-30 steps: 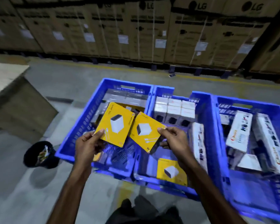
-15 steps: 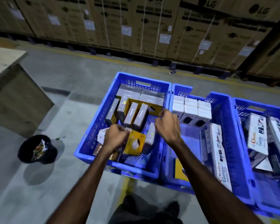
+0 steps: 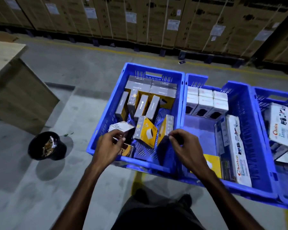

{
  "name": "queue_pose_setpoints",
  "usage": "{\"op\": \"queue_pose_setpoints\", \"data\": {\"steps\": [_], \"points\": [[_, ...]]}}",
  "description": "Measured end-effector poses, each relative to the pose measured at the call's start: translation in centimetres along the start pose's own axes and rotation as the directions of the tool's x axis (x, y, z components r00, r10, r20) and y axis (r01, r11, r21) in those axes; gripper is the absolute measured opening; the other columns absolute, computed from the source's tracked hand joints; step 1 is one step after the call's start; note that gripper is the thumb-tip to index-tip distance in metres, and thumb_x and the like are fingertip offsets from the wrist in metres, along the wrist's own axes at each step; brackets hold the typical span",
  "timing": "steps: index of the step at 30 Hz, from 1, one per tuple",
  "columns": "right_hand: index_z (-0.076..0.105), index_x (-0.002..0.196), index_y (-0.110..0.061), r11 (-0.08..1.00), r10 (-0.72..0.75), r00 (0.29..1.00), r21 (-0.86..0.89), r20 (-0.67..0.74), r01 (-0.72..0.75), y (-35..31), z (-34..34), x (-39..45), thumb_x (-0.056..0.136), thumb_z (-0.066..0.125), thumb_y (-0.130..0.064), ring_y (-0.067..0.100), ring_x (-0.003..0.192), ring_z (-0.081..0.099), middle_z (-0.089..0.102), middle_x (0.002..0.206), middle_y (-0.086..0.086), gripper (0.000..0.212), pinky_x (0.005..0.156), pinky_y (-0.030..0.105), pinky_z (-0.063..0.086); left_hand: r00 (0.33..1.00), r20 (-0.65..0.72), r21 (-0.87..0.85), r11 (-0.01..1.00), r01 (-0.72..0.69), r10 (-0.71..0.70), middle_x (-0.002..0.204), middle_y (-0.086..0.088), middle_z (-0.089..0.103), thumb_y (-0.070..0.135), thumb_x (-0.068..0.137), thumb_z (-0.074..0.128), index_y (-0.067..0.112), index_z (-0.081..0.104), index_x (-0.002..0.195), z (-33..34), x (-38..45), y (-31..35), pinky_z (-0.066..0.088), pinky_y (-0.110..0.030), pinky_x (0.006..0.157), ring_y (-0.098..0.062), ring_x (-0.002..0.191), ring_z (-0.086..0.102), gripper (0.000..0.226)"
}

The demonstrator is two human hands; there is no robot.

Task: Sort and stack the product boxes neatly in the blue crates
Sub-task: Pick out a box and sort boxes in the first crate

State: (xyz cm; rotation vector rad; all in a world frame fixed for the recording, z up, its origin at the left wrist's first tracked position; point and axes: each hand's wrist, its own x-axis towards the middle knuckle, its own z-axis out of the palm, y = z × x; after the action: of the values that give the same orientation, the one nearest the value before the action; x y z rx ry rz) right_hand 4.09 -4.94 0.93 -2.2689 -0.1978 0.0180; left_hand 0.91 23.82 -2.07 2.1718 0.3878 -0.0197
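Note:
The left blue crate [image 3: 105,130] holds grey and yellow product boxes, some standing in rows at the back. Two yellow boxes lean loosely near its front: one [image 3: 145,134] in the middle, another [image 3: 165,128] standing on edge to its right. My left hand [image 3: 108,146] curls round the near corner of a grey-white box [image 3: 120,129] at the crate's front left. My right hand [image 3: 184,146] pinches the near edge of the right yellow box. The middle blue crate [image 3: 239,100] has white boxes [image 3: 206,102] stacked at the back, a yellow box [image 3: 213,163] and a long Choice box [image 3: 236,146].
A third blue crate [image 3: 273,97] at the right holds more Choice boxes. A black bin [image 3: 47,146] with scraps stands on the floor to the left, beyond it a wooden table [image 3: 15,90]. Large cardboard cartons [image 3: 156,19] line the back wall.
Both yellow boxes went from my raised hands down into the left crate and now lean there. My left hand has shifted left onto the grey-white box. The view has moved closer.

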Motion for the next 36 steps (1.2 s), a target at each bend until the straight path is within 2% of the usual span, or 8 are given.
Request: {"op": "queue_pose_setpoints", "data": {"steps": [4, 9, 15, 23, 27, 31, 33, 36], "points": [[0.073, 0.098, -0.025, 0.998, -0.059, 0.994, 0.030, 0.088, 0.056, -0.9, 1.6, -1.5, 0.097, 0.068, -0.023, 0.006, 0.088, 0.071, 0.076, 0.093, -0.012, 0.006, 0.081, 0.038, 0.058, 0.997, 0.039, 0.145, 0.987, -0.069, 0.064, 0.084, 0.009, 0.075, 0.006, 0.090, 0.076, 0.019, 0.076, 0.103, -1.6, -0.1, -0.5, 0.047, -0.007, 0.064, 0.006, 0.072, 0.069, 0.018], [0.072, 0.101, -0.024, 0.995, -0.084, 0.986, 0.057, 0.147, 0.076, -1.5, 2.9, -3.0, 0.099, 0.063, -0.027, 0.010, 0.085, 0.071, 0.075, 0.092, -0.010, 0.011, 0.078, 0.043, 0.057, 0.981, 0.102, 0.430, 0.882, -0.194, 0.166, 0.117, -0.008, 0.072, 0.013, 0.079, 0.080, 0.015, 0.071, 0.123, -2.2, 2.4, -0.5, 0.051, -0.038, 0.088, -0.031, 0.106, 0.068, 0.045], [0.072, 0.102, -0.025, 0.994, -0.107, 0.980, 0.048, 0.170, 0.100, -1.9, 3.2, -3.4, 0.099, 0.062, -0.027, 0.012, 0.087, 0.070, 0.074, 0.093, -0.010, 0.010, 0.079, 0.044, 0.057, 0.953, 0.273, 0.735, 0.668, -0.118, -0.133, 0.136, -0.021, 0.053, 0.054, 0.082, 0.083, 0.018, 0.047, 0.144, 0.7, 6.6, 1.2, 0.053, -0.054, 0.098, -0.044, 0.120, 0.062, 0.081], [0.074, 0.101, -0.023, 0.997, -0.073, 0.973, 0.032, 0.221, 0.067, -2.3, 4.4, -2.8, 0.100, 0.067, -0.022, 0.003, 0.084, 0.068, 0.075, 0.090, -0.011, 0.007, 0.074, 0.028, 0.055, 0.987, 0.125, 0.761, 0.649, -0.030, -0.102, 0.120, -0.024, 0.062, 0.039, 0.087, 0.076, 0.006, 0.065, 0.127, 2.1, 6.9, 1.7, 0.056, -0.043, 0.078, -0.040, 0.102, 0.070, 0.053], [0.073, 0.100, -0.023, 0.996, -0.074, 0.963, 0.073, 0.259, 0.056, -2.8, 4.9, -1.7, 0.102, 0.065, -0.023, 0.002, 0.079, 0.067, 0.072, 0.086, -0.013, 0.008, 0.070, 0.018, 0.050, 0.999, -0.029, 0.501, 0.865, -0.006, 0.023, 0.119, -0.019, 0.061, 0.043, 0.084, 0.077, 0.018, 0.059, 0.137, -0.7, 4.0, 2.1, 0.053, -0.047, 0.091, -0.044, 0.108, 0.064, 0.062], [0.072, 0.098, -0.020, 0.992, -0.077, 0.949, 0.123, 0.305, 0.041, -3.3, 6.1, -0.2, 0.102, 0.064, -0.020, 0.009, 0.068, 0.067, 0.070, 0.078, -0.007, 0.009, 0.065, 0.034, 0.056, 0.975, -0.217, -0.088, 0.996, 0.022, -0.041, 0.131, 0.000, 0.069, 0.030, 0.075, 0.092, 0.022, 0.061, 0.145, -3.2, 0.2, 0.9, 0.055, -0.033, 0.098, -0.015, 0.115, 0.068, 0.077], [0.072, 0.098, -0.018, 0.990, -0.104, 0.938, 0.121, 0.330, 0.067, -3.5, 6.9, 0.6, 0.101, 0.065, -0.019, 0.009, 0.064, 0.064, 0.068, 0.077, -0.005, 0.008, 0.060, 0.029, 0.053, 0.968, -0.194, -0.452, 0.890, 0.058, -0.161, 0.125, 0.002, 0.074, 0.014, 0.081, 0.089, 0.017, 0.062, 0.143, -3.6, -1.5, 0.5, 0.060, -0.024, 0.076, -0.006, 0.092, 0.074, 0.067], [0.071, 0.101, -0.018, 0.989, -0.146, 0.910, 0.042, 0.387, 0.141, -3.9, 8.2, 1.9, 0.099, 0.066, -0.019, 0.002, 0.066, 0.058, 0.066, 0.080, -0.011, 0.005, 0.063, 0.025, 0.046, 0.965, -0.059, -0.802, 0.588, 0.106, -0.255, 0.110, -0.013, 0.077, 0.008, 0.088, 0.077, 0.012, 0.065, 0.134, -3.9, -3.4, -0.1, 0.050, -0.023, 0.047, -0.016, 0.064, 0.069, 0.048]]}}
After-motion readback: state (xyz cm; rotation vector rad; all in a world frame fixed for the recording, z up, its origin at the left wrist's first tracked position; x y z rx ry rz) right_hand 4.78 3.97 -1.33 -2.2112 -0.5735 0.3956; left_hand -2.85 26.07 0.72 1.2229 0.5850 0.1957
